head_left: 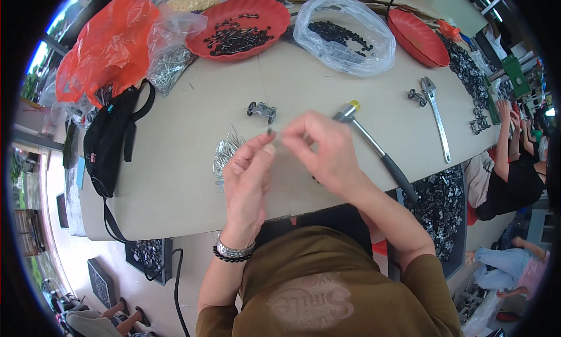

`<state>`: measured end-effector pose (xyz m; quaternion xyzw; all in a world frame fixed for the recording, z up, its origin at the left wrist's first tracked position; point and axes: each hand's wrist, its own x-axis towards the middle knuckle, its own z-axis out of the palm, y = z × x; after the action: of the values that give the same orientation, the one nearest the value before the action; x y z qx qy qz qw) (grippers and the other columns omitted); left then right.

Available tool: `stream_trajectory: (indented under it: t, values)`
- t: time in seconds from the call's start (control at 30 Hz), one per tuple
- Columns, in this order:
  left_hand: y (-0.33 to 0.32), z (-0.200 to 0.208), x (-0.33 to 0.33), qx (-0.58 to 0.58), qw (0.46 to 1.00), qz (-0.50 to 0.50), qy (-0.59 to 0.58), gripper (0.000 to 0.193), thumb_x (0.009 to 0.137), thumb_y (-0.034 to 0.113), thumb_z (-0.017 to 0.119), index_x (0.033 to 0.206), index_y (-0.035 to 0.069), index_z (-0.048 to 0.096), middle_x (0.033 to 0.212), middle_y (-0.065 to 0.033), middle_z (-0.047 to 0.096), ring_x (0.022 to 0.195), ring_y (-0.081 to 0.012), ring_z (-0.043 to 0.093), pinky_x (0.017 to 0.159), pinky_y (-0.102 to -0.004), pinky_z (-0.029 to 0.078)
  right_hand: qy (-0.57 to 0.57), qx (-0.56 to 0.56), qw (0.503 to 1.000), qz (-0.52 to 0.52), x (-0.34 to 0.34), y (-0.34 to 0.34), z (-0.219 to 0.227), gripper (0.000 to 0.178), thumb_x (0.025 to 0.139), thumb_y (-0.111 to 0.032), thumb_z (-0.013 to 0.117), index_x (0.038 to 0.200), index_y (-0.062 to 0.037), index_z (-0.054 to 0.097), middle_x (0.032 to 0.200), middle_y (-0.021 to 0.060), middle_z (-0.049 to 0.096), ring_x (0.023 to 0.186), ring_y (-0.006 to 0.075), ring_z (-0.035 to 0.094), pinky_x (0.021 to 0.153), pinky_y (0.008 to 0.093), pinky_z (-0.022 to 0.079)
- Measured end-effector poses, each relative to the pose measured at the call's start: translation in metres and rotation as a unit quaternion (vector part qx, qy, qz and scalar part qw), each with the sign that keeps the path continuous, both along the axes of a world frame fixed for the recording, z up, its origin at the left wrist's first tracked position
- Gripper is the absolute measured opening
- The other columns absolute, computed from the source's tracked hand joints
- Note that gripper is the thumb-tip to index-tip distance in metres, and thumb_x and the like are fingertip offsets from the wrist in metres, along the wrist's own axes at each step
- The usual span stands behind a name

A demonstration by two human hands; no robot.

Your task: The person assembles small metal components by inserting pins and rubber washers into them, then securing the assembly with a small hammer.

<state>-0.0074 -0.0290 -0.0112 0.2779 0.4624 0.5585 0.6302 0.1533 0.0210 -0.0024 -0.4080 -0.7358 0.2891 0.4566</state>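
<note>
My left hand (250, 172) is raised over the table, thumb and forefinger closed on a small dark part (270, 131) that sticks up at their tips. Just to its right is my right hand (325, 153), somewhat blurred, its thumb and forefinger pinched together. What that pinch holds, if anything, is too small to make out. Beyond both hands lies a small grey metal assembly with black wheels (261, 111). A loose heap of thin silvery pins (225, 153) spreads beside my left hand, which partly covers it.
Right of my hands lies a hammer (374, 144), then an adjustable wrench (435, 118). At the back are a red plate of black-headed pins (280, 15), a clear bag of black parts (380, 50) and another red plate (415, 39). A black pouch (108, 141) lies left.
</note>
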Motion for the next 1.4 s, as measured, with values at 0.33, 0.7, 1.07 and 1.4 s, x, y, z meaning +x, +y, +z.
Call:
stream_trajectory:
  t: [0.33, 0.7, 1.07, 1.4]
  values:
    - [0.043, -0.011, -0.021, -0.117, 0.992, -0.015, -0.044, 0.061, 0.107, 0.052, 0.049, 0.125, -0.006, 0.058, 0.103, -0.0136, 0.071, 0.048, -0.0021, 0.032, 0.041, -0.0204, 0.025, 0.003, -0.258, 0.966, -0.010, -0.032, 0.070, -0.007, 0.017, 0.094, -0.011, 0.067, 0.099, 0.0037, 0.060, 0.091, 0.0112, 0.071, 0.072, 0.0153, 0.069, 0.060, 0.0294, 0.056]
    - [0.034, -0.010, -0.009, -0.127, 0.990, -0.062, -0.011, 0.050, 0.108, 0.053, 0.047, 0.111, 0.006, 0.063, 0.099, -0.0138, 0.074, 0.046, -0.0018, 0.027, 0.040, -0.0199, 0.022, 0.130, -0.169, 0.975, 0.056, -0.006, 0.016, -0.011, 0.010, 0.092, -0.001, 0.065, 0.097, 0.0019, 0.058, 0.095, 0.0116, 0.070, 0.084, 0.0192, 0.072, 0.073, 0.0316, 0.059]
    - [-0.024, -0.003, 0.003, -0.075, 0.976, -0.085, -0.187, 0.038, 0.108, 0.037, 0.055, 0.088, 0.006, 0.063, 0.069, 0.0045, 0.052, 0.047, -0.0028, 0.026, 0.043, -0.0240, 0.018, 0.118, -0.056, 0.985, 0.111, 0.021, -0.044, 0.006, 0.011, 0.087, 0.007, 0.068, 0.097, 0.0029, 0.067, 0.100, 0.0124, 0.070, 0.095, 0.0179, 0.073, 0.077, 0.0291, 0.061]
    - [-0.044, -0.011, 0.021, -0.058, 0.992, -0.033, -0.111, 0.012, 0.107, 0.014, 0.055, 0.110, 0.005, 0.062, 0.073, 0.0056, 0.053, 0.046, -0.0008, 0.028, 0.041, -0.0221, 0.020, 0.026, -0.003, 1.000, 0.006, 0.028, -0.057, -0.002, 0.016, 0.082, 0.003, 0.078, 0.095, -0.0022, 0.071, 0.094, 0.0089, 0.067, 0.075, 0.0171, 0.063, 0.063, 0.0312, 0.051]
